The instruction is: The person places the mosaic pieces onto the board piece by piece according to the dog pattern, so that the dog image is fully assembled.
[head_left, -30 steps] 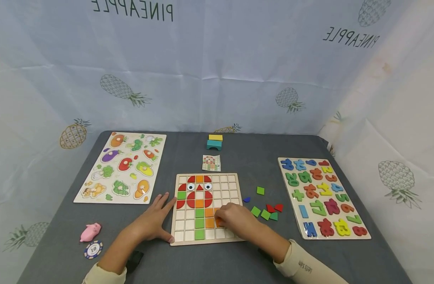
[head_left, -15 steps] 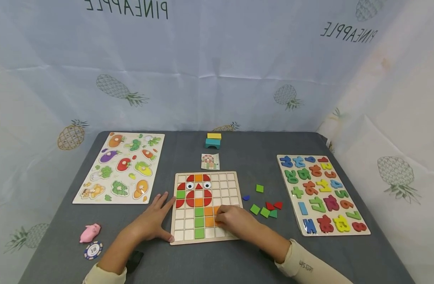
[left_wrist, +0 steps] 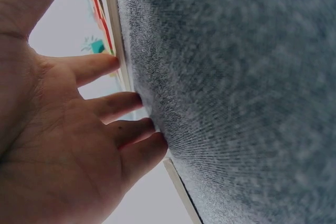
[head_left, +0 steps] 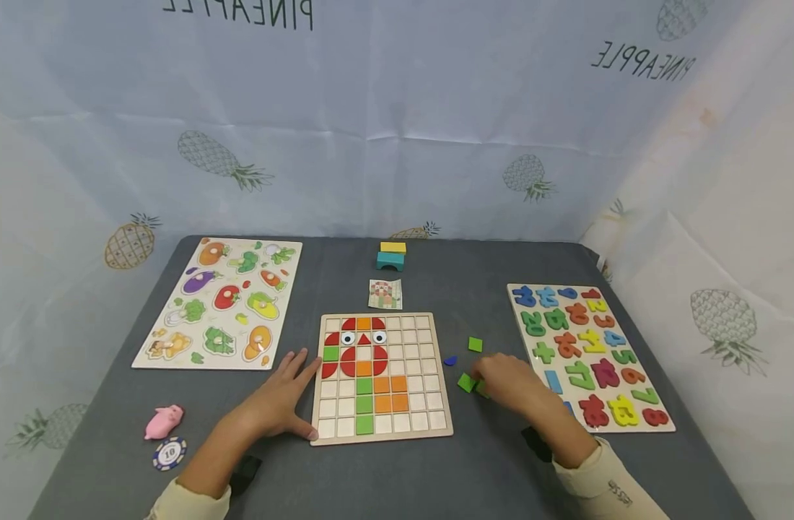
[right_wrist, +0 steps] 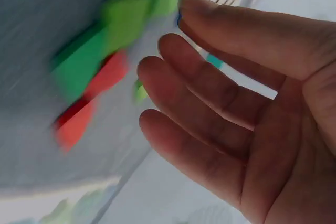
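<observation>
A wooden grid board [head_left: 429,401] lies in the middle of the table, partly filled with red shapes, round eyes, green tiles [head_left: 364,404] and a block of orange tiles [head_left: 391,393]. My left hand [head_left: 271,404] rests spread at its left edge; the left wrist view shows the fingertips touching the rim and table. Over the loose pieces right of the board hovers my right hand [head_left: 510,383], its fingers loosely bent with nothing between them. Beneath it in the right wrist view are blurred light green tiles [right_wrist: 126,19], a darker green piece [right_wrist: 79,64] and red pieces [right_wrist: 107,72].
A small pattern card [head_left: 385,294] lies behind the board, with teal and yellow blocks [head_left: 391,260] farther back. A vegetable puzzle [head_left: 241,321] is at left, a number puzzle [head_left: 595,404] at right. Near the left arm are a pink pig [head_left: 164,422] and a poker chip [head_left: 169,453].
My right hand has left the orange tiles on the board and moved right to the loose pieces. The orange block is now uncovered. My left hand has stayed at the board's edge.
</observation>
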The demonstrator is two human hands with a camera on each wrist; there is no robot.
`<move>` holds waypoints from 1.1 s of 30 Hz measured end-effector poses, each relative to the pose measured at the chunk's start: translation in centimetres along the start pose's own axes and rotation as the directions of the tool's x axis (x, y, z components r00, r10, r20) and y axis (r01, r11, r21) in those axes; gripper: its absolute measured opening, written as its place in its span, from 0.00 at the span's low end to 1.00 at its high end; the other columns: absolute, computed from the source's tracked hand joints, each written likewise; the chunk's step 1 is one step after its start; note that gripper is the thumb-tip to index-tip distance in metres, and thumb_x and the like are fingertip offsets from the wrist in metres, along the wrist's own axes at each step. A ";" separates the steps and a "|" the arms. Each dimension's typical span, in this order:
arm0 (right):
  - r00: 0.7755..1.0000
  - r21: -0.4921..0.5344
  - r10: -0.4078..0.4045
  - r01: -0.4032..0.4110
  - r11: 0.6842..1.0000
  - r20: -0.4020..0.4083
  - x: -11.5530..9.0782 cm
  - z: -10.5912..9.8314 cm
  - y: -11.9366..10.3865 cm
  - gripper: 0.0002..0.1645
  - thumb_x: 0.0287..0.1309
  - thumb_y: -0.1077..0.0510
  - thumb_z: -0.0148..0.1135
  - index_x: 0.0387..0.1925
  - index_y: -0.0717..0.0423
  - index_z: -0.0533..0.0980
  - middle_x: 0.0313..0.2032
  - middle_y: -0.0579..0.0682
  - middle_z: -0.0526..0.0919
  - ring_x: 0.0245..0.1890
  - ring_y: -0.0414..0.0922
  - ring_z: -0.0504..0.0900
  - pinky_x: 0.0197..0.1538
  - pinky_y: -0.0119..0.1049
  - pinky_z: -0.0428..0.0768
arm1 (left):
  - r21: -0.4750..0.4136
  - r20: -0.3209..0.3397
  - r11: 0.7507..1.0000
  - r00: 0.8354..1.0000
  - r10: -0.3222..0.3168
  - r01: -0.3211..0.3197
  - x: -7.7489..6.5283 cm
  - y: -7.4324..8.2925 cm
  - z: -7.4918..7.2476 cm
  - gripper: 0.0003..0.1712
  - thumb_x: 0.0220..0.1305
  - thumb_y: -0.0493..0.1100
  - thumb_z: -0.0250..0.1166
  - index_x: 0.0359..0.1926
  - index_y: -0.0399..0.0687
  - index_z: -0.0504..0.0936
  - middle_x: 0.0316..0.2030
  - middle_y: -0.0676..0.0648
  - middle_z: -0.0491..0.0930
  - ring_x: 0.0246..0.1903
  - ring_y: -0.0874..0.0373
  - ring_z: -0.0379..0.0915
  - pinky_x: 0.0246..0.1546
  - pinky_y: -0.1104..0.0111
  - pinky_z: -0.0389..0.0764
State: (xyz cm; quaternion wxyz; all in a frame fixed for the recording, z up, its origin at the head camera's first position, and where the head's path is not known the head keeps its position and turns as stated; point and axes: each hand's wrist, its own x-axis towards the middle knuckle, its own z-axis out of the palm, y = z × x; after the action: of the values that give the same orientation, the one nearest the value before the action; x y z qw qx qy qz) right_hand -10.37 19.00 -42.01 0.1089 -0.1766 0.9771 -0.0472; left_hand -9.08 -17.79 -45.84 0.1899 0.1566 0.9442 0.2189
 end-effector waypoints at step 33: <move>0.992 0.295 -0.125 0.109 0.949 0.035 -0.7 0.9 1.5 0.07 0.47 0.59 0.67 0.31 0.50 0.77 0.24 0.37 0.76 0.23 0.33 0.72 0.28 0.30 0.71 | -0.009 -0.003 1.000 1.000 -0.009 0.009 -0.2 0.3 -0.1 0.68 0.22 0.59 0.78 0.68 0.45 0.55 0.68 0.36 0.45 0.67 0.37 0.35 0.56 0.42 0.56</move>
State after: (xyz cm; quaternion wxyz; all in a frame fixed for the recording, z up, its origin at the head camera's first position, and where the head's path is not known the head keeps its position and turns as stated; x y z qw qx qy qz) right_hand -9.98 20.58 -42.98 0.1566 -0.2174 0.9440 -0.1926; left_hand -8.91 -17.61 -45.58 0.1903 0.1511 0.9442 0.2226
